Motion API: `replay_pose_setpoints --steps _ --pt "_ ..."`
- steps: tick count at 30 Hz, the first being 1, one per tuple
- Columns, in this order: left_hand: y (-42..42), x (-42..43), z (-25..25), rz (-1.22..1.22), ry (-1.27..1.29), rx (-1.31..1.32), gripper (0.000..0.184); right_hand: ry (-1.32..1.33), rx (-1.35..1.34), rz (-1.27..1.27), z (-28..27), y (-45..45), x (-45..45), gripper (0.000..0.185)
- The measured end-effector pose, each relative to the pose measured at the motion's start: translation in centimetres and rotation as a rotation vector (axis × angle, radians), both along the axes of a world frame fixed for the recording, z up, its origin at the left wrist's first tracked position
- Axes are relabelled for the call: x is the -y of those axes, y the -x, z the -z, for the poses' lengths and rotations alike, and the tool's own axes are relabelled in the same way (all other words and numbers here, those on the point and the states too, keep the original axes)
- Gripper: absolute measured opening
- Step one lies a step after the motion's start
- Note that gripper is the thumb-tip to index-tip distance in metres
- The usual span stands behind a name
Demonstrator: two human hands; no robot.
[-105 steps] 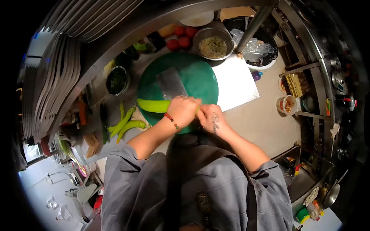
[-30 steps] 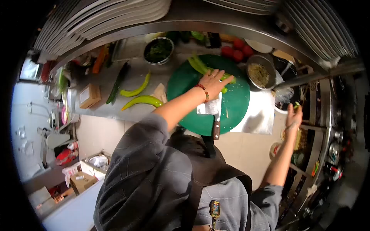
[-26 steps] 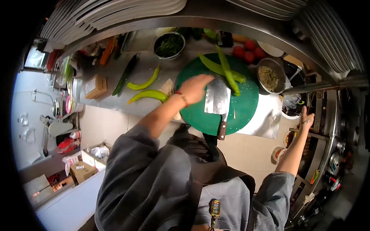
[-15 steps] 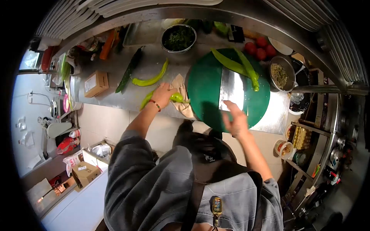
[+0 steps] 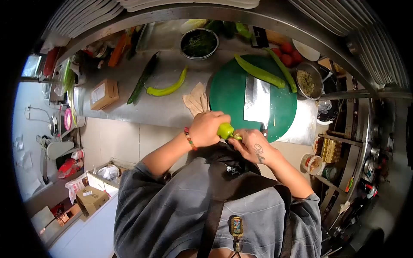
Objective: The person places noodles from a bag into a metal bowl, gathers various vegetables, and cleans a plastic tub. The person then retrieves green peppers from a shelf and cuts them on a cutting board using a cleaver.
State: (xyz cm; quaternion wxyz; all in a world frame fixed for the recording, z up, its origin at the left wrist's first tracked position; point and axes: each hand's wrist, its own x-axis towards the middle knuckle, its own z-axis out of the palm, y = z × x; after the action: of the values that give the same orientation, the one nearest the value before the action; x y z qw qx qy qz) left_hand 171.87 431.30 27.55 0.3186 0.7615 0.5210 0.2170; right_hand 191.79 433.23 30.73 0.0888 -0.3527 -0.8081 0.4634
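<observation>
My left hand [image 5: 208, 129] is wrapped round a green pepper [image 5: 224, 130], most of which its fingers hide. The stem end pokes out toward my right hand [image 5: 251, 146], whose fingers pinch the stem. Both hands are in front of the near edge of a round green board [image 5: 228, 99]. On the board a cleaver [image 5: 257, 98] lies flat, its handle partly hidden by my right hand. Two long green peppers [image 5: 258, 74] rest across the board's far right. Another pepper [image 5: 167, 88] lies on the steel counter to the left, beyond a crumpled cloth [image 5: 196, 99].
A bowl of greens [image 5: 199, 44] stands behind the board, and a bowl of chopped food [image 5: 307, 81] at its right. Tomatoes [image 5: 287, 53] sit behind. A cucumber [image 5: 143, 78] and a small box [image 5: 104, 94] lie left. A shelf with plates [image 5: 335, 17] overhangs the counter.
My left hand has lifted a pepper from the counter and brought it in front of me. My right hand has come over to its stem. The two peppers on the board have spread apart.
</observation>
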Motion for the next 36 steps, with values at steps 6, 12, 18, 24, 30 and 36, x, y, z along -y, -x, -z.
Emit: replay_pose_setpoints --steps 6,12,18,24,30,36 --pt "-3.8 -1.2 -0.9 0.086 -0.093 0.117 0.020 -0.069 -0.012 0.242 -0.9 -2.4 1.6 0.017" --pt "-7.8 -2.4 0.4 0.077 -0.104 0.151 0.020 -0.165 0.045 0.451 0.0 -4.3 2.0 0.010" --pt "-11.5 -3.3 0.6 0.130 -0.138 -0.057 0.020 -0.278 0.188 0.590 1.0 -6.2 2.5 0.010" --pt "-13.8 -5.7 0.0 0.266 -0.002 -0.243 0.021 -0.348 0.002 0.594 3.5 -10.8 2.2 0.009" --pt "-16.9 -6.4 0.4 0.372 0.012 -0.188 0.019 -0.246 -0.138 0.635 3.8 -14.5 3.3 0.011" --pt "-19.9 -7.1 -0.4 0.429 0.072 -0.157 0.020 -0.419 -0.109 0.531 2.6 -18.4 2.8 0.009"
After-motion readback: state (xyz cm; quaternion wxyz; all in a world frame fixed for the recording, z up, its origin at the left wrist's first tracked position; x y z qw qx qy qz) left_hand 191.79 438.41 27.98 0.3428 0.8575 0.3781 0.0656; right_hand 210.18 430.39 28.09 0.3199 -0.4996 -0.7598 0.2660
